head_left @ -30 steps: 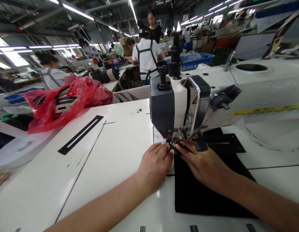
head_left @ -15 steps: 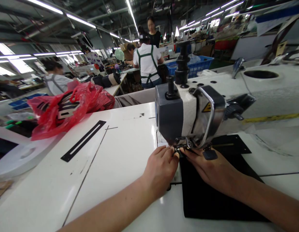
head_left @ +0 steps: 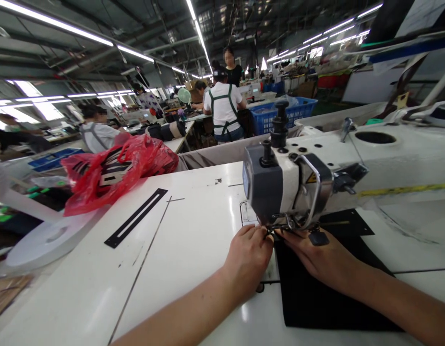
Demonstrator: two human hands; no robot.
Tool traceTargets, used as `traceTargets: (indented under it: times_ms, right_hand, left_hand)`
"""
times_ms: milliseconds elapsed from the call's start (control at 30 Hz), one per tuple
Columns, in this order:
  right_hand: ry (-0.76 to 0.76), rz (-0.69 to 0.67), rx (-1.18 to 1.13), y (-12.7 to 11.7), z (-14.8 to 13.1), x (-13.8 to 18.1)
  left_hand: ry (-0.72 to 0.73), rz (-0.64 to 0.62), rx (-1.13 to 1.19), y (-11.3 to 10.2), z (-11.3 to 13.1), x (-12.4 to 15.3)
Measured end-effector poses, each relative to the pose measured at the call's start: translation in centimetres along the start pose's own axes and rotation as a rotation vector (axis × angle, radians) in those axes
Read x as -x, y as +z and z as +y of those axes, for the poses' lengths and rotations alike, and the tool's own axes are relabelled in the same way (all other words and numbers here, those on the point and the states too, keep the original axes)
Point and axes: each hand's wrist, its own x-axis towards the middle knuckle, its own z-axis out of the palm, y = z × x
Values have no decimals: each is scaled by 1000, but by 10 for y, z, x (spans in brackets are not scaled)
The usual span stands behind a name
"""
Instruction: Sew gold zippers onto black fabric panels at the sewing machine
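Under the head of a sewing machine [head_left: 272, 185], both hands work close together at the needle area. My left hand [head_left: 249, 257] is closed, fingertips pinched together by the upper left edge of a black fabric piece [head_left: 316, 298]; whatever lies between them is hidden. Stretched out flat over the top of this fabric is my right hand [head_left: 319, 252], its fingertips beneath the presser area and partly covered by the machine. A flat black strip with a narrow slot [head_left: 352, 223] lies behind the right hand, partly behind the machine head.
On the white table [head_left: 193, 240] at left lies a slotted black strip [head_left: 123, 229]. A red plastic bag [head_left: 150, 154] of dark pieces sits at the far left edge, near a white round stand [head_left: 60, 238]. Beyond are a blue crate [head_left: 261, 120] and several people at work.
The whole view has shifted, so the machine and table appear slightly lower and further right. Both hands keep the same place at the needle, and the fabric shows no clear movement.
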Motion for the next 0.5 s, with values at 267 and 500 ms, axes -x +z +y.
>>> traceTargets:
  times_ms: [267, 500]
  right_hand:
    - [49, -13, -16, 1, 1, 4]
    - [69, -33, -35, -1, 2, 4]
  left_hand:
    - [-14, 3, 25, 3, -1, 1]
    - [-4, -23, 19, 2, 0, 2]
